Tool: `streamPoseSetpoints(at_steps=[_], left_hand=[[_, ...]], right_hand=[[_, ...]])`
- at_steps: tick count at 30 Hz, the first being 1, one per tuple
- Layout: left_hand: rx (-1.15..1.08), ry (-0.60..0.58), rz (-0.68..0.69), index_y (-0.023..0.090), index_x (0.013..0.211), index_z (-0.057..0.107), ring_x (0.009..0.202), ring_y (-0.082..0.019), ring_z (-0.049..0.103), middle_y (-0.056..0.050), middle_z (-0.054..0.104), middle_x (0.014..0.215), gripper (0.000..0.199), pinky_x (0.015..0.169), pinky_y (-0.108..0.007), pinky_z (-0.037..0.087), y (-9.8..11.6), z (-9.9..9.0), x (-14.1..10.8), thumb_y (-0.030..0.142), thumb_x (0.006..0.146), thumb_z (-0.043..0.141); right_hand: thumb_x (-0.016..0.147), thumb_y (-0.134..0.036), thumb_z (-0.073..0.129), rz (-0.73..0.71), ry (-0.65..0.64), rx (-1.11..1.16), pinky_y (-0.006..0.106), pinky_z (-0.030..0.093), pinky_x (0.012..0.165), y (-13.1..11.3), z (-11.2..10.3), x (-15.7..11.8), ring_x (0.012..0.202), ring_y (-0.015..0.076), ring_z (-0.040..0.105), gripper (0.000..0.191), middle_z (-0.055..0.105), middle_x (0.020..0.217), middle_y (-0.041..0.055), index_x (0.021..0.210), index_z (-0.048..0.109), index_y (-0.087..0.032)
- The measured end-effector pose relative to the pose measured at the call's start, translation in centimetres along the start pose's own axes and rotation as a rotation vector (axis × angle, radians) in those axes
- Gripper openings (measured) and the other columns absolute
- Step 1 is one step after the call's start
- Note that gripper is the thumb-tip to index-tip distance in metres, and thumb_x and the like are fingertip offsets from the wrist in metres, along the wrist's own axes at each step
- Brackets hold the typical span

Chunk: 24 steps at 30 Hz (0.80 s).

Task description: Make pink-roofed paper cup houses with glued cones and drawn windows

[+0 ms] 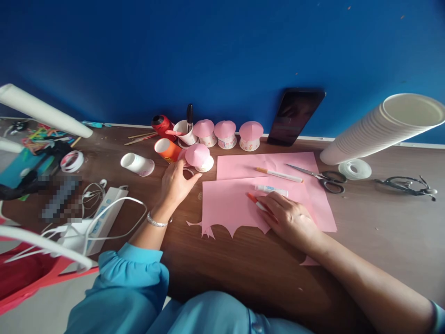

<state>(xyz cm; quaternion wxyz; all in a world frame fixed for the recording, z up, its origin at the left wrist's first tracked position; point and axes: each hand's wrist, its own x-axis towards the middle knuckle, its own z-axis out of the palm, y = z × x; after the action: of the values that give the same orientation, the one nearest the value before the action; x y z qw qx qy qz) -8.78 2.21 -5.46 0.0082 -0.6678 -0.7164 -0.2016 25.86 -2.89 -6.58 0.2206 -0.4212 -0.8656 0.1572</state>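
Note:
My left hand (178, 182) reaches beside a white cup with a pink paper cone top (197, 155), its thumb and fingers apart. Behind it are three more decorated cups with pink cone tops (251, 131), in a row along the wall. My right hand (290, 218) rests on pink paper (225, 199) with a scalloped front edge. Its fingers are around an orange marker (255, 201). Just beyond lie a white glue stick or pen (271, 190) and an orange-and-white marker (280, 175). Scissors (330, 180) lie open at the paper's right edge.
A tall cup stack (378, 125), tape roll (354, 169) and glasses (406, 185) are at right. A phone (295, 116) leans on the blue wall. At left are a white cup (137, 164), tape (72, 161) and a power strip (106, 215) with cables.

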Motion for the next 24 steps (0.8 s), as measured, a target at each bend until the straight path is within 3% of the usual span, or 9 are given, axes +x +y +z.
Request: streamPoseSetpoints(at_steps=[6, 11, 16, 21, 24], left_hand=[[-0.083, 0.063, -0.018, 0.013, 0.136, 0.057, 0.119, -0.037, 0.067, -0.019, 0.07, 0.125, 0.078, 0.101, -0.047, 0.055, 0.3, 1.0, 0.5, 0.042, 0.071, 0.09], [-0.091, 0.084, -0.016, 0.013, 0.133, 0.058, 0.126, -0.04, 0.062, -0.02, 0.068, 0.13, 0.078, 0.108, -0.051, 0.05, 0.2, 1.7, 0.8, 0.045, 0.069, 0.089], [-0.126, 0.097, -0.003, 0.015, 0.136, 0.057, 0.12, -0.039, 0.063, -0.017, 0.072, 0.118, 0.078, 0.105, -0.053, 0.052, -0.1, 1.3, 0.2, 0.041, 0.07, 0.09], [-0.124, 0.114, 0.015, 0.019, 0.138, 0.055, 0.121, -0.035, 0.063, -0.017, 0.071, 0.126, 0.073, 0.104, -0.052, 0.053, -0.1, 0.0, -1.0, 0.034, 0.075, 0.088], [-0.179, 0.211, 0.033, 0.02, 0.132, 0.055, 0.098, -0.026, 0.069, -0.011, 0.073, 0.113, 0.055, 0.089, -0.042, 0.059, 1.2, -1.9, -2.9, 0.029, 0.083, 0.081]], right_hand=[[0.105, -0.022, 0.054, -0.034, 0.011, -0.045, 0.032, 0.061, 0.074, 0.0, 0.0, 0.0, 0.091, 0.022, 0.076, 0.037, 0.075, 0.115, 0.0092, 0.142, 0.06, -0.022], [0.103, -0.022, 0.054, -0.027, 0.015, -0.114, 0.031, 0.057, 0.065, -0.1, 0.0, -0.1, 0.081, 0.0214, 0.074, 0.035, 0.075, 0.105, 0.0096, 0.137, 0.061, -0.018], [0.097, -0.015, 0.053, -0.036, 0.02, -0.158, 0.032, 0.053, 0.06, 0.0, 0.1, -0.4, 0.078, 0.0226, 0.072, 0.037, 0.075, 0.104, 0.0125, 0.133, 0.059, -0.014], [0.092, -0.012, 0.051, 0.129, 0.05, 0.126, 0.028, 0.05, 0.058, -0.4, -0.4, -0.2, 0.062, 0.0157, 0.063, 0.044, 0.07, 0.083, 0.0014, 0.136, 0.052, -0.019], [0.094, -0.017, 0.055, 0.268, 0.042, 0.422, 0.024, 0.049, 0.056, -1.1, -1.1, 0.1, 0.058, 0.0118, 0.058, 0.041, 0.066, 0.079, -0.0027, 0.134, 0.05, -0.021]])
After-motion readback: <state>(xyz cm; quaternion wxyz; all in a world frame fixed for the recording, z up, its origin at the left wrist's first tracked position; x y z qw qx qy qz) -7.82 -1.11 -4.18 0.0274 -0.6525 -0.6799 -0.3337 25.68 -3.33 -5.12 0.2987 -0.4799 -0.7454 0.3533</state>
